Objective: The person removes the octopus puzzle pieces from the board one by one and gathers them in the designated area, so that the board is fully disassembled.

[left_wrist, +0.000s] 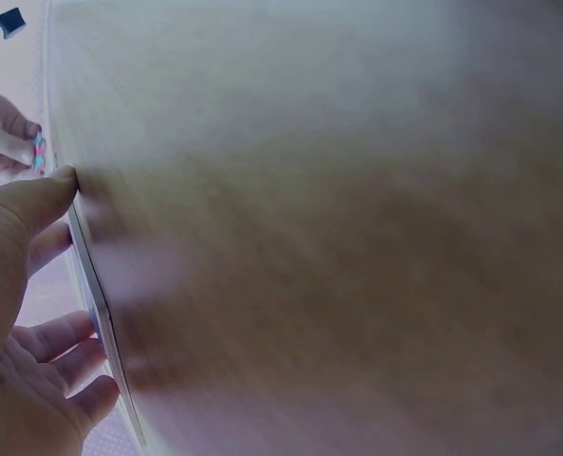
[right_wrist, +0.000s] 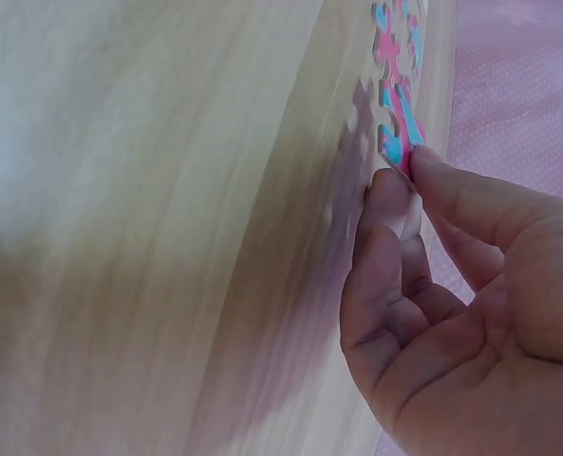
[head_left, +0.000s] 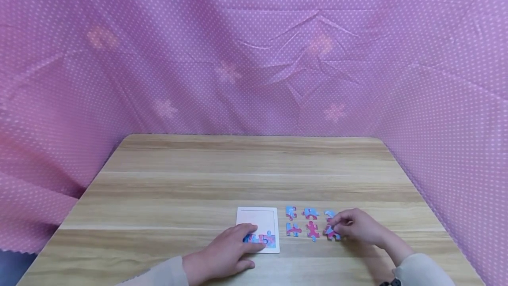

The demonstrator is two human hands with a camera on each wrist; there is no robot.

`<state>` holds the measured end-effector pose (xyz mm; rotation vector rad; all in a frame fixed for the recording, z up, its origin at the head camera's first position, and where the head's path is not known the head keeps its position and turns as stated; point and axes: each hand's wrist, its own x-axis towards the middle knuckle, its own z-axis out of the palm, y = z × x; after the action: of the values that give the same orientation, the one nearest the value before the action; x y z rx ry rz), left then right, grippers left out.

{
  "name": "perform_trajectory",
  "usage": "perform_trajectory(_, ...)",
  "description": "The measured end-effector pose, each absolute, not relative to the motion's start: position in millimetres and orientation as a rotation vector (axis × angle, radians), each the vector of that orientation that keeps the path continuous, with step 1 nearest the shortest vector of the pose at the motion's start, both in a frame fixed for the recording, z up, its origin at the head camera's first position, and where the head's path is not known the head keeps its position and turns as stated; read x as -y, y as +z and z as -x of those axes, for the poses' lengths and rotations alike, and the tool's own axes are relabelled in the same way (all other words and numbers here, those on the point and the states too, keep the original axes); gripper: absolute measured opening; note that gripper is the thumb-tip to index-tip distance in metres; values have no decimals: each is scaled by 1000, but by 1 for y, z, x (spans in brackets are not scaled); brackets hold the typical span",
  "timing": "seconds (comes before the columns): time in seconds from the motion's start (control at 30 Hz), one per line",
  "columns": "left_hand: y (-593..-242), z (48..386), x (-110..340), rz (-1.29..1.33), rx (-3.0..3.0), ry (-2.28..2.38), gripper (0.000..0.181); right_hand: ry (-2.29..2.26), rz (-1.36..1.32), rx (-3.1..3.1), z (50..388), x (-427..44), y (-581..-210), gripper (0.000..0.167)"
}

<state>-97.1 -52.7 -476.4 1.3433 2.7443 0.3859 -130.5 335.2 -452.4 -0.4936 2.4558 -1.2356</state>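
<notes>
On the desk (head_left: 238, 167): left hand (head_left: 227, 251), fingers spread over the tray (head_left: 259, 219), which is presumably steadied thus; its near row of fitted pieces (head_left: 270, 241) is partly hidden. Right hand (head_left: 360, 227), one piece (right_wrist: 406, 125) pinched by its edge, presumably for thinness, right of the tray. Five loose pieces (head_left: 312, 229), laid alongside in two rows, one partly screened by fingers.

Desk (head_left: 158, 189): light wood, pale and brown grain running across its width, far corners rounded.
White puzzle tray (head_left: 276, 228): flat on the desk's near part, about mid-width.
Far row (head_left: 311, 211): three loose blue-and-red pieces right of the tray, well apart from it, not touching.
Near row (head_left: 312, 229): two similar pieces, plus a third at the right end, flat or raised unclear.
</notes>
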Motion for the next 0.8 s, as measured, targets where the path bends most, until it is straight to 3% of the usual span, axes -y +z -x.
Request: perform_trajectory(0.8, -476, 101, 52, -1363, -2760, 346, 44, -1095, 272, -2580, 137, -338, -452, 10)
